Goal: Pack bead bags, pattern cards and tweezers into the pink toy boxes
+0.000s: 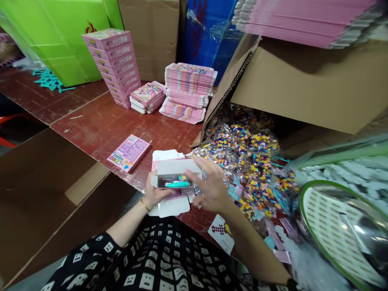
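Note:
My left hand point(153, 191) is wrapped around the lower left of a small pink carton point(178, 193), whose open end faces me. Inside it lie a teal plastic piece point(177, 184) and a bag of small coloured bits. My right hand point(212, 184) is at the carton's right side, slightly blurred, with fingers spread and nothing visible between them. Whether its fingertips touch the flap cannot be made out. Flat white-and-pink cartons point(169, 207) lie beneath. A closed pink box point(129, 153) rests on the table to the left.
Bags of colourful beads point(251, 161) spill from a large cardboard box point(303, 85) on the right. A stack of pink boxes point(117, 66) and piled flat cartons point(190, 87) stand behind. A green-rimmed tray point(342, 226) is at right, a printed card point(221, 233) near the table edge.

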A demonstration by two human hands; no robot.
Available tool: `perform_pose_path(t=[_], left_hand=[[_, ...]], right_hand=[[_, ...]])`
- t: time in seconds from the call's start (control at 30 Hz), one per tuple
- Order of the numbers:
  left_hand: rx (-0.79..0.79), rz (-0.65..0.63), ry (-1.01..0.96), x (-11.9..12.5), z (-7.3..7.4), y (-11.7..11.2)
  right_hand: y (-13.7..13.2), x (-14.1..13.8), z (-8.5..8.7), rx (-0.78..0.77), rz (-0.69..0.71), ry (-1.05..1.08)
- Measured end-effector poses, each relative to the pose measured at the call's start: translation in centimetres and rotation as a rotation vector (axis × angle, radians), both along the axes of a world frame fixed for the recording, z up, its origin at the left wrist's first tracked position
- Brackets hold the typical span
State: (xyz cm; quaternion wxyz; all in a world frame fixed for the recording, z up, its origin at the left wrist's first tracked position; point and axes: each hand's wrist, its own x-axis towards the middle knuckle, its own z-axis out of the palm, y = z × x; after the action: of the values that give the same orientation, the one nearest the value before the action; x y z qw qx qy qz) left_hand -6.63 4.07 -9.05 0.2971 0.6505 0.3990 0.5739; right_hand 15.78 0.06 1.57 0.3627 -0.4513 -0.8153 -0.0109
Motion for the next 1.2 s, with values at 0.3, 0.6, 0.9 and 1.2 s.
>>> perform_pose_path(t=[0.3, 0.6, 0.9, 1.2], left_hand=[[0.280, 0.012, 0.138, 0.3, 0.0, 2.7], [0.416, 0.070, 0.245, -0.3, -0.8, 2.5], [0.389, -0.273, 0.146, -0.5, 1.0, 3.0], [0.471, -0.307, 0.202, -2.3, 3.1, 0.7]], right_hand=[[-0.1, -1.3, -5.8, 0.035, -0.108, 0.328], [-0.3, -0.3, -1.5, 0.208, -0.176, -0.103], [-0.6, -1.9, -1.5, 0.093, -0.128, -0.054], [-2.7, -2.0, -4.1, -0.456, 0.038, 0.834]])
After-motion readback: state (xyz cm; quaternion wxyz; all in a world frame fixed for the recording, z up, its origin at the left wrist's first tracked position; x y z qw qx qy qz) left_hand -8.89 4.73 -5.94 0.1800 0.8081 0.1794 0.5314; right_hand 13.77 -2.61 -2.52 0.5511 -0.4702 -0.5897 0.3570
